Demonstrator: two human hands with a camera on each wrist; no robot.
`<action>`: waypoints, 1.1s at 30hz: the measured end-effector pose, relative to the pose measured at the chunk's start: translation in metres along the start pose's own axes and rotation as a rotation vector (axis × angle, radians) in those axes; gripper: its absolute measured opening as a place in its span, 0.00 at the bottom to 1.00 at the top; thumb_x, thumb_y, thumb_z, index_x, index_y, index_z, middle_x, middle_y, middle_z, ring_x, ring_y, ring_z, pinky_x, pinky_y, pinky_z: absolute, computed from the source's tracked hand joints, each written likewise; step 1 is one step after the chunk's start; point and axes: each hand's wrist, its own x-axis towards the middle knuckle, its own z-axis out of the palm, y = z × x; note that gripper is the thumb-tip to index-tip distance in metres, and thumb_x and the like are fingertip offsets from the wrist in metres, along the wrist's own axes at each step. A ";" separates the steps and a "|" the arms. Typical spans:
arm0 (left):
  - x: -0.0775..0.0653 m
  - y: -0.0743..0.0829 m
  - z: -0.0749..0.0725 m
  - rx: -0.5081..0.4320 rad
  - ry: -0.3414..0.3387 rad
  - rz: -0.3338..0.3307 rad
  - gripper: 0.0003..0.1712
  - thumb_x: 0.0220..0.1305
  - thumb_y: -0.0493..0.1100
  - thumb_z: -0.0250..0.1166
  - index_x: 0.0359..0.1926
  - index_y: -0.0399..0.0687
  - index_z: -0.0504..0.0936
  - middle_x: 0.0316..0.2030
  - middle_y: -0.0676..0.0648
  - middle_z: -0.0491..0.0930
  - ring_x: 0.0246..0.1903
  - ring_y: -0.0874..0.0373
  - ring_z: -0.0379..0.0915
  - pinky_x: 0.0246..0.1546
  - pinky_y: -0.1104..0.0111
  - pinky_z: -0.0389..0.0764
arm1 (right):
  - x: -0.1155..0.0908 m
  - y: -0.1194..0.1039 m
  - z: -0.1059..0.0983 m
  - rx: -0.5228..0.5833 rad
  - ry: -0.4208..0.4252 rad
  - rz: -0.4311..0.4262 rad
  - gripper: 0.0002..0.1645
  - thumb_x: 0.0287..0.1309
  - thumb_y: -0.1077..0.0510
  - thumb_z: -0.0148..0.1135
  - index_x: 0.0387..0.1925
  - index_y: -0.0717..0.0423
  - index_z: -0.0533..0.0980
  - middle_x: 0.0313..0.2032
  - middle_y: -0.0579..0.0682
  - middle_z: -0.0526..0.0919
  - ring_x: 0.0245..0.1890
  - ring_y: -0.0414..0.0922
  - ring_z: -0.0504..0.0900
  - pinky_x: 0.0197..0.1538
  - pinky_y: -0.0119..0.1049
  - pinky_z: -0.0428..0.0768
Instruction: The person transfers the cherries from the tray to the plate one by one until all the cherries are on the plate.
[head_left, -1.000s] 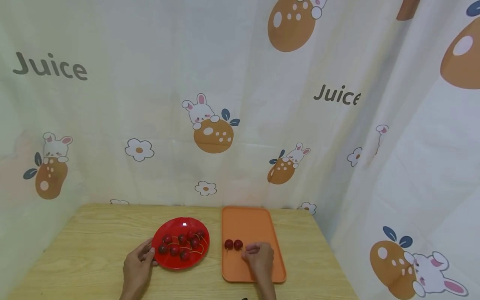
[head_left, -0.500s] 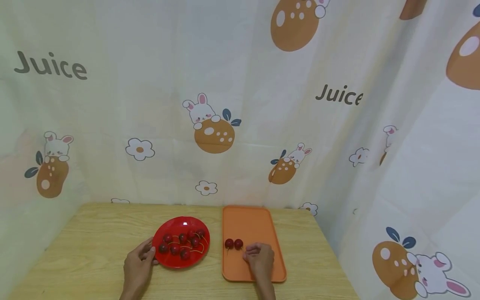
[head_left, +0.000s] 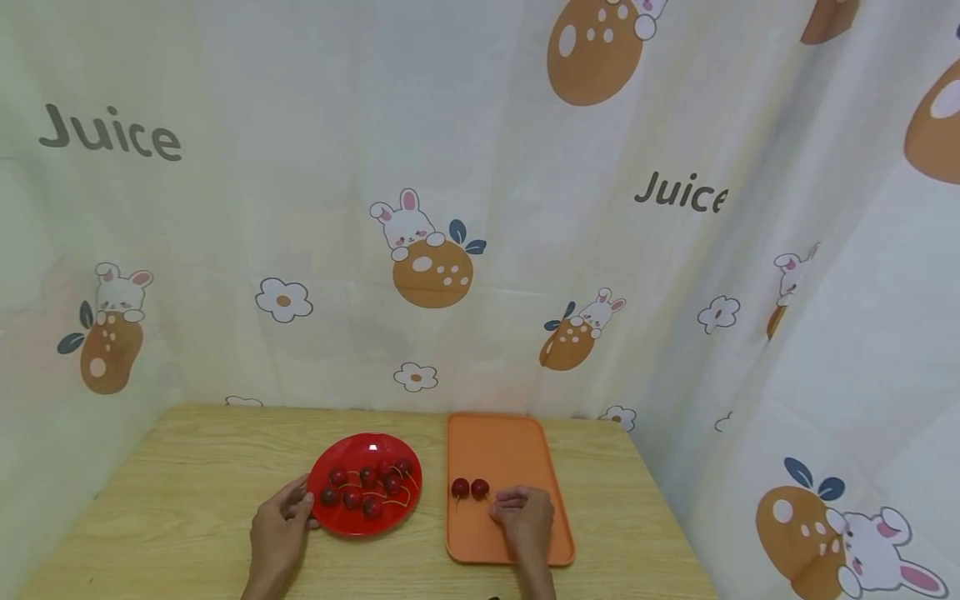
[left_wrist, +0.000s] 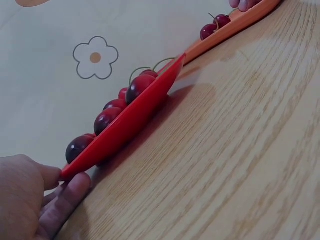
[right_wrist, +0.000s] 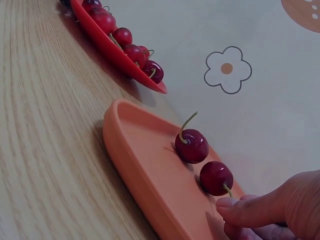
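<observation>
My left hand [head_left: 277, 529] holds the near-left rim of a round red plate [head_left: 345, 454], with several dark red cherries [head_left: 372, 507] and their stems on it. In the left wrist view, the thumb lies at the rim of the plate [left_wrist: 132, 127] and fingers reach beneath it. Over an orange tray [head_left: 495, 446], my right hand [head_left: 528, 521] pinches the stem of a cherry [right_wrist: 216, 178] between thumb and finger. Just left of that fruit sits a second cherry [right_wrist: 193, 146], its stem curving upward. Curled fingers are partly hidden behind the right thumb.
Plate and tray stand side by side on a light wood-grain table [head_left: 210, 475], a narrow strip of wood between them. A pale curtain [head_left: 322, 208] printed with rabbits, fruit and flowers hangs behind the table and along its sides.
The head view has shifted slightly, so everything sits a little further right in it. Both hands keep their places at the plate and at the cherry, and the fruit stays put.
</observation>
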 end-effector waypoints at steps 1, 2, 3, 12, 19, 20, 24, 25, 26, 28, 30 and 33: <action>0.000 0.000 0.000 -0.001 0.002 0.004 0.26 0.81 0.32 0.59 0.75 0.32 0.73 0.62 0.24 0.81 0.29 0.62 0.86 0.31 0.72 0.89 | 0.000 -0.001 0.000 0.003 0.001 0.002 0.13 0.43 0.76 0.83 0.33 0.66 0.88 0.27 0.57 0.92 0.26 0.44 0.90 0.33 0.33 0.89; 0.001 -0.001 0.000 -0.003 0.003 0.005 0.26 0.81 0.32 0.59 0.75 0.32 0.74 0.62 0.24 0.81 0.29 0.61 0.86 0.31 0.72 0.89 | 0.001 -0.001 0.000 0.005 0.003 0.012 0.13 0.44 0.76 0.83 0.33 0.66 0.88 0.28 0.56 0.92 0.27 0.43 0.90 0.33 0.33 0.89; 0.001 -0.001 0.000 -0.004 0.004 0.007 0.26 0.81 0.32 0.60 0.75 0.32 0.74 0.62 0.24 0.81 0.28 0.61 0.86 0.31 0.72 0.89 | 0.001 -0.001 0.000 0.008 0.005 0.012 0.13 0.43 0.77 0.83 0.33 0.66 0.88 0.28 0.56 0.92 0.27 0.43 0.90 0.33 0.33 0.89; 0.000 -0.002 -0.001 0.000 -0.005 0.025 0.26 0.82 0.34 0.59 0.75 0.33 0.74 0.62 0.24 0.81 0.28 0.61 0.88 0.31 0.74 0.88 | 0.001 -0.003 0.001 0.002 0.038 -0.009 0.14 0.42 0.79 0.81 0.31 0.66 0.88 0.27 0.56 0.92 0.26 0.43 0.90 0.31 0.30 0.87; 0.000 -0.002 -0.001 0.012 -0.006 0.019 0.26 0.81 0.33 0.60 0.76 0.33 0.74 0.62 0.24 0.81 0.28 0.60 0.88 0.31 0.75 0.87 | 0.001 -0.010 0.003 -0.001 0.050 -0.008 0.13 0.43 0.78 0.81 0.31 0.65 0.88 0.27 0.56 0.92 0.26 0.43 0.89 0.31 0.31 0.87; 0.000 -0.003 -0.001 0.012 -0.005 0.019 0.26 0.81 0.33 0.59 0.76 0.33 0.73 0.62 0.24 0.81 0.28 0.60 0.88 0.31 0.75 0.86 | 0.002 -0.010 0.004 0.002 0.048 -0.010 0.13 0.44 0.78 0.81 0.31 0.66 0.88 0.27 0.57 0.92 0.26 0.43 0.89 0.31 0.31 0.88; 0.002 -0.004 0.000 0.022 0.001 0.015 0.26 0.82 0.33 0.59 0.76 0.33 0.73 0.62 0.24 0.81 0.28 0.60 0.88 0.31 0.76 0.86 | 0.004 -0.013 0.006 0.018 0.042 -0.026 0.12 0.45 0.79 0.81 0.32 0.67 0.88 0.28 0.58 0.92 0.27 0.45 0.91 0.31 0.34 0.90; 0.002 -0.004 0.000 0.025 0.002 0.012 0.26 0.82 0.33 0.59 0.76 0.33 0.73 0.62 0.24 0.81 0.28 0.60 0.88 0.31 0.76 0.86 | 0.004 -0.014 0.006 0.026 0.040 -0.030 0.12 0.45 0.79 0.80 0.32 0.67 0.88 0.28 0.58 0.92 0.27 0.45 0.91 0.32 0.34 0.90; 0.002 -0.003 0.000 0.027 0.004 0.010 0.26 0.82 0.33 0.59 0.76 0.33 0.73 0.62 0.24 0.81 0.28 0.60 0.87 0.31 0.76 0.86 | 0.004 -0.014 0.006 0.031 0.038 -0.034 0.12 0.45 0.79 0.80 0.32 0.67 0.88 0.28 0.58 0.92 0.27 0.46 0.91 0.32 0.33 0.90; 0.002 -0.002 0.001 0.031 0.007 0.002 0.26 0.82 0.33 0.59 0.76 0.33 0.73 0.62 0.24 0.81 0.28 0.60 0.87 0.31 0.76 0.85 | 0.006 -0.015 0.007 0.041 0.035 -0.039 0.12 0.45 0.79 0.80 0.32 0.68 0.88 0.28 0.59 0.92 0.27 0.46 0.92 0.31 0.32 0.90; 0.002 -0.001 0.001 0.031 0.007 -0.003 0.26 0.82 0.33 0.59 0.76 0.32 0.73 0.62 0.24 0.81 0.28 0.59 0.87 0.30 0.76 0.85 | 0.007 -0.015 0.007 0.054 0.028 -0.047 0.11 0.45 0.79 0.80 0.31 0.68 0.88 0.28 0.60 0.92 0.27 0.47 0.92 0.30 0.31 0.89; 0.002 -0.001 0.001 0.027 0.007 -0.008 0.27 0.81 0.33 0.59 0.76 0.32 0.73 0.63 0.24 0.80 0.29 0.58 0.87 0.30 0.76 0.85 | 0.008 -0.018 0.006 0.061 0.018 -0.060 0.11 0.45 0.79 0.79 0.32 0.69 0.88 0.28 0.60 0.92 0.28 0.48 0.92 0.29 0.31 0.89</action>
